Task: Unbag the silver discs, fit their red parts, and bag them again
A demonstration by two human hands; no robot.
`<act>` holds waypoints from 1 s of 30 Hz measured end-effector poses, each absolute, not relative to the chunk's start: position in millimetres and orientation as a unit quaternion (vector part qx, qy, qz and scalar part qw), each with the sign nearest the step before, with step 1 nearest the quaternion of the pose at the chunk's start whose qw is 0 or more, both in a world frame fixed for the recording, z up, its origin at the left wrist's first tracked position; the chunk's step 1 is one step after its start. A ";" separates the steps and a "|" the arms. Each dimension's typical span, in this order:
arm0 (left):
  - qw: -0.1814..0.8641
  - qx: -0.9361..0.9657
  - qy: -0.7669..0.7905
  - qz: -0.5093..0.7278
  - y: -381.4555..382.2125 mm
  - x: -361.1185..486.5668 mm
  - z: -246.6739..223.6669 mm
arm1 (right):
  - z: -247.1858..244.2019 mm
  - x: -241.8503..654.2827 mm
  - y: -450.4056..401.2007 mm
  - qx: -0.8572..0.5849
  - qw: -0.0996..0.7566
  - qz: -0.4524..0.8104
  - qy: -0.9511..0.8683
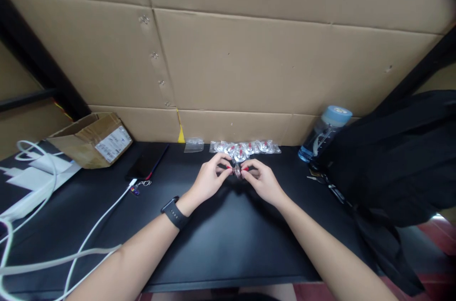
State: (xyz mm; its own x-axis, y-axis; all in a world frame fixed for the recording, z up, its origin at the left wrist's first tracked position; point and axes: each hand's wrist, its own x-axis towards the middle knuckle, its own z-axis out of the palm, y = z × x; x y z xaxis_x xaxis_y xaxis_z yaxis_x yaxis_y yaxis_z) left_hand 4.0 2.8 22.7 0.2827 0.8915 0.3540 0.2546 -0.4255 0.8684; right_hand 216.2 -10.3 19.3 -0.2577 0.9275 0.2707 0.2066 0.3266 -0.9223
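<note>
Over the middle of the black table, my left hand [213, 175] and my right hand [261, 178] meet at a small shiny metal piece with red parts [237, 171]. Both thumbs and forefingers pinch it from either side; its exact kind is too small to tell. Just beyond my fingertips lies a row of silver discs with red tips in clear plastic bags [245, 148]. To their left is a flat clear plastic bag [194, 145]. A dark watch [174, 211] is strapped on my left wrist.
An open cardboard box [90, 142] stands at the left by white cables [96, 222] and a phone [147, 162]. At the right are a blue-lidded bottle [325, 132], keys [317, 177] and a black backpack [399, 158]. A cardboard wall [242, 63] closes off the back.
</note>
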 end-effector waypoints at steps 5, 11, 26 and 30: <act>0.385 0.710 0.385 0.448 -1.2 7.8 22.3 | 12.3 210.7 -12.4 -0.405 0.448 0.478 -0.638; 0.404 0.709 0.382 0.434 -2.5 8.4 23.4 | 12.0 210.2 -11.4 -0.389 0.447 0.541 -0.597; 0.171 0.788 0.514 0.294 28.4 -32.4 19.5 | 17.6 217.7 -9.6 -0.418 0.409 0.485 -0.650; -0.022 0.755 0.633 0.169 44.4 -71.3 17.2 | 20.7 221.5 -8.0 -0.435 0.410 0.472 -0.648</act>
